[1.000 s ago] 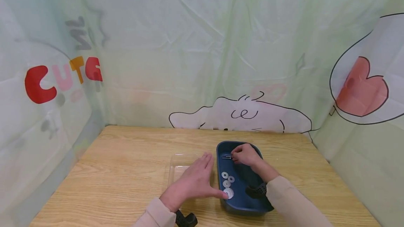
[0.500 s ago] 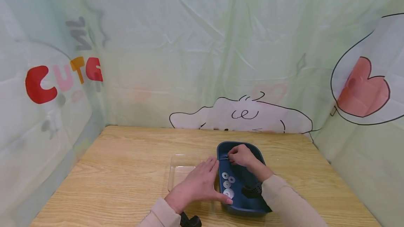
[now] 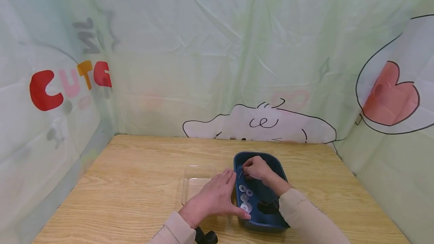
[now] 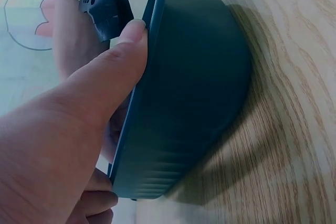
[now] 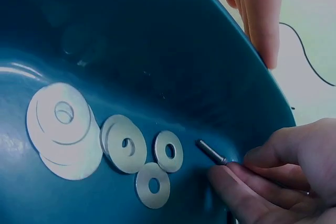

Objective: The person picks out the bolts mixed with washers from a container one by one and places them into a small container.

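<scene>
Right wrist view: metal pin slanting inside blue tray, one end pinched by right hand, fingers curled, washers nearby; head view shows only a sliver of pin. Left wrist view adds tray's outer side wall; left hand, fingers extended, has thumb on rim. Clear box just beside tray; tabletop right edge well apart

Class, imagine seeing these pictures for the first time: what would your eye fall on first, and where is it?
Probably the dark blue tray, standing out against the light wooden table, with pale washers lying inside it. Next, perhaps, the left hand at the tray's rim and the right hand inside, fingers at a small metal pin. A big red letter at the head view's left also stands out.
</scene>
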Demonstrator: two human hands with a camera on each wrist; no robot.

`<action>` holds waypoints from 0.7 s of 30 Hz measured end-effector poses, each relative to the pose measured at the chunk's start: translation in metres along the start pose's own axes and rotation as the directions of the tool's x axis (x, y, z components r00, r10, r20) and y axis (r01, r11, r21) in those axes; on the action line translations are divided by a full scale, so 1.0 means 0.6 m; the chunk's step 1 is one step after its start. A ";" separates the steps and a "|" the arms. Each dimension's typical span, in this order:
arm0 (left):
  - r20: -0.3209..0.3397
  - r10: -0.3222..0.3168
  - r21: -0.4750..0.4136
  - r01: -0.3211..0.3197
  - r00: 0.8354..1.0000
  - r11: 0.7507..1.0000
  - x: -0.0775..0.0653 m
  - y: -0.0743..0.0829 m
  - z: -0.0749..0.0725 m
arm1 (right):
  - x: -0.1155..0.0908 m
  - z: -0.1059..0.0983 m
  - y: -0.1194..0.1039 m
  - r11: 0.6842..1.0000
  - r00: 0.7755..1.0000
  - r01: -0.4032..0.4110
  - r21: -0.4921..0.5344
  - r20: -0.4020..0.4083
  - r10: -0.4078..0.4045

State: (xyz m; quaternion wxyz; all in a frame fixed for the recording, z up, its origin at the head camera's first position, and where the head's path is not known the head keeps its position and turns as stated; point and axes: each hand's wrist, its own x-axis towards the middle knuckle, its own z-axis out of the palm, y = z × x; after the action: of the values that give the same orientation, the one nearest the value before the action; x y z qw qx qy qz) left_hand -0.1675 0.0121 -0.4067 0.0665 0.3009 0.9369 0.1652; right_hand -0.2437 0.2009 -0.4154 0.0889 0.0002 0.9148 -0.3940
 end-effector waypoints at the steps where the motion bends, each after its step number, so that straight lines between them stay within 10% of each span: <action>1: 0.002 0.000 -0.004 0.000 1.000 1.000 0.000 0.000 0.000 | -0.001 0.001 -0.001 1.000 1.000 -0.003 0.000 0.002 0.003; 21: 0.004 -0.002 0.009 0.002 1.000 1.000 0.001 0.004 -0.004 | -0.015 0.010 -0.011 0.977 0.990 -0.092 0.192 0.119 0.070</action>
State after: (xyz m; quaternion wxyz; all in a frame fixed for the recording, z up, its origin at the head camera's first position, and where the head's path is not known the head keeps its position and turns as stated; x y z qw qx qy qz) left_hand -0.1669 0.0136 -0.4036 0.0673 0.3004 0.9378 0.1605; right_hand -0.2345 0.1925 -0.4131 0.1553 0.0247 0.8641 -0.4782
